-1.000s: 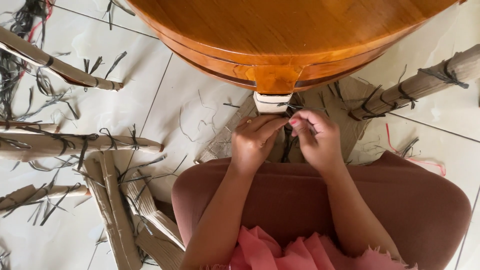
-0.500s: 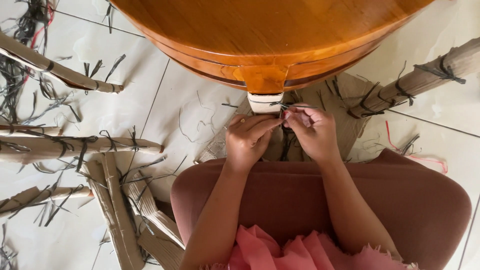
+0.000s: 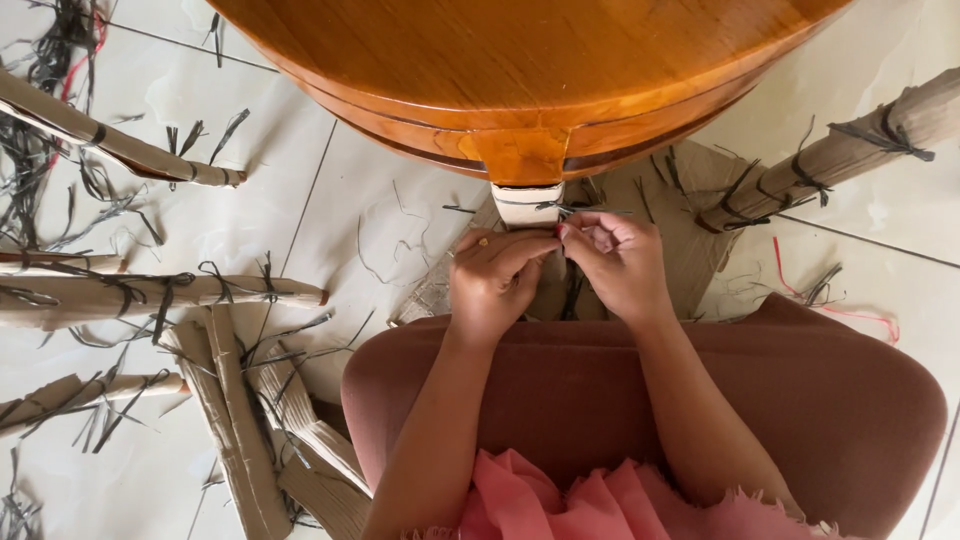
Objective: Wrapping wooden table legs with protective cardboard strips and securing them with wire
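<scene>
My left hand and my right hand meet just below the wooden table's leg, which is wrapped in pale cardboard. Both pinch a thin dark strap that runs around that wrapping; its ends stick out sideways. The fingertips of both hands touch at the strap. The round orange-brown wooden table fills the top of the view. A flat cardboard sheet lies on the floor under the hands.
Rolled cardboard tubes tied with dark straps lie on the tiled floor at left and upper right. Folded cardboard strips and loose strap scraps litter the left. My knees, in brownish-pink fabric, fill the bottom.
Both hands have moved slightly up toward the wrapped leg and closed together on the strap. The view has shifted a little.
</scene>
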